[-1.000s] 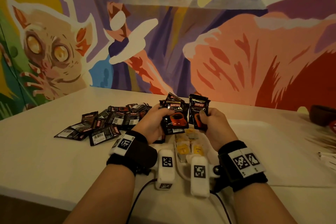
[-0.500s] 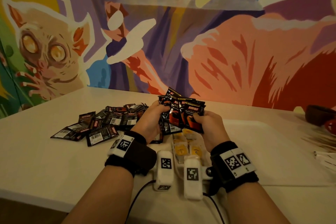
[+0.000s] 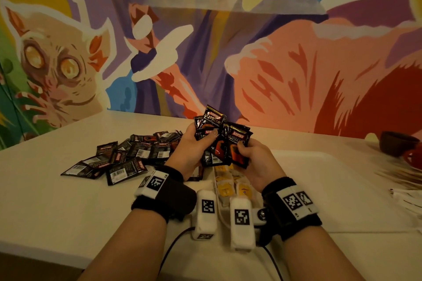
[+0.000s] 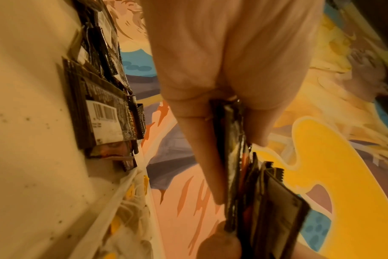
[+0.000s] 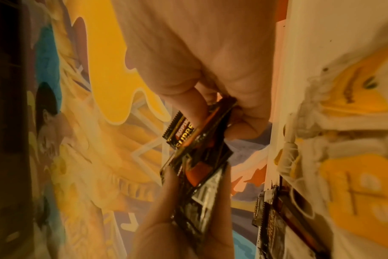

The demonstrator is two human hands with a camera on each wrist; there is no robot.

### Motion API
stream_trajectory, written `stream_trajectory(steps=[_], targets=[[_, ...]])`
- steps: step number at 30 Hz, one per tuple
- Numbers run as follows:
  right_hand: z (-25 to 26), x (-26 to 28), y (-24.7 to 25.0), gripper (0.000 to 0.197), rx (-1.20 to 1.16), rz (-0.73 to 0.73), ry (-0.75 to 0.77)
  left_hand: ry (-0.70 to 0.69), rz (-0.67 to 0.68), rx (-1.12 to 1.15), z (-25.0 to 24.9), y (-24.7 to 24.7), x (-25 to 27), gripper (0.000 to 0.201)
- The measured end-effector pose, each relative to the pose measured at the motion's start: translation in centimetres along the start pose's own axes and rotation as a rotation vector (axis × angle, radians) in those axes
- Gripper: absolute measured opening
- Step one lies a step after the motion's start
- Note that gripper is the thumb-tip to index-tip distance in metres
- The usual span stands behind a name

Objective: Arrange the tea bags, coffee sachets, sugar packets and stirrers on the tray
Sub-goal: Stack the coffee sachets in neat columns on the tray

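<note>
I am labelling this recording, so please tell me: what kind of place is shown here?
Probably a café or hospitality room, though that is uncertain. A bright painted mural covers the wall, a long pale table carries a heap of coffee sachets, and tea bags lie on a white tray.

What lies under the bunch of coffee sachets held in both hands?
Under the sachets gripped by the left hand and right hand, tea bags with yellow tags lie on the white tray. The hands and sachets cover whatever lies directly beneath them.
</note>
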State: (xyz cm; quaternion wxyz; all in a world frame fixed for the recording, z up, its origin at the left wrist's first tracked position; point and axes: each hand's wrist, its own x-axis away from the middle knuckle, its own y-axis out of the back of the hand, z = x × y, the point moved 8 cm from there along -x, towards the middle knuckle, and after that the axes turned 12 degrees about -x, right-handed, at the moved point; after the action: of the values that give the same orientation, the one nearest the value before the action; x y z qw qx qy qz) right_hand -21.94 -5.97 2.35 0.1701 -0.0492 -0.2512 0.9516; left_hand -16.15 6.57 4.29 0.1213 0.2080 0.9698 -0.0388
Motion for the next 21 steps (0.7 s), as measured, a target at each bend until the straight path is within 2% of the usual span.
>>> stream_trajectory(steps=[2, 4, 7, 10, 13, 16, 19, 21], targets=[[0.2, -0.1, 0.4, 0.021, -0.023, -0.030, 0.009, 0.050, 0.033, 0.132, 0.1, -0.3, 0.0, 0.027], [0.5, -0.2, 0.9, 0.020, -0.101, -0.067, 0.026, 0.053, 0.019, 0.173, 0.0, -0.2, -0.2, 0.028], [0.9, -0.3, 1.0, 0.023, -0.186, -0.025, 0.057, 0.013, -0.117, 0.129, -0.1, 1.2, -0.4, 0.031], [0.7, 0.0, -0.1, 0.026, -0.130, 0.071, 0.041, -0.037, -0.207, 0.075, -0.1, 2.4, -0.4, 0.026], [0.1, 0.2, -1.1, 0.020, 0.002, 0.097, 0.026, -0.037, -0.172, 0.056, 0.0, 1.9, -0.3, 0.022], [-0.2, 0.1, -1.2, 0.018, 0.073, 0.064, 0.029, 0.016, -0.094, 0.062, 0.4, 0.8, -0.1, 0.025], [-0.1, -0.1, -0.7, 0.017, 0.046, 0.020, 0.031, 0.066, -0.041, 0.117, 0.4, 0.0, 0.0, 0.028], [0.2, -0.2, -0.2, 0.019, -0.010, -0.001, 0.044, 0.054, -0.057, 0.124, 0.2, 0.1, 0.0, 0.024]])
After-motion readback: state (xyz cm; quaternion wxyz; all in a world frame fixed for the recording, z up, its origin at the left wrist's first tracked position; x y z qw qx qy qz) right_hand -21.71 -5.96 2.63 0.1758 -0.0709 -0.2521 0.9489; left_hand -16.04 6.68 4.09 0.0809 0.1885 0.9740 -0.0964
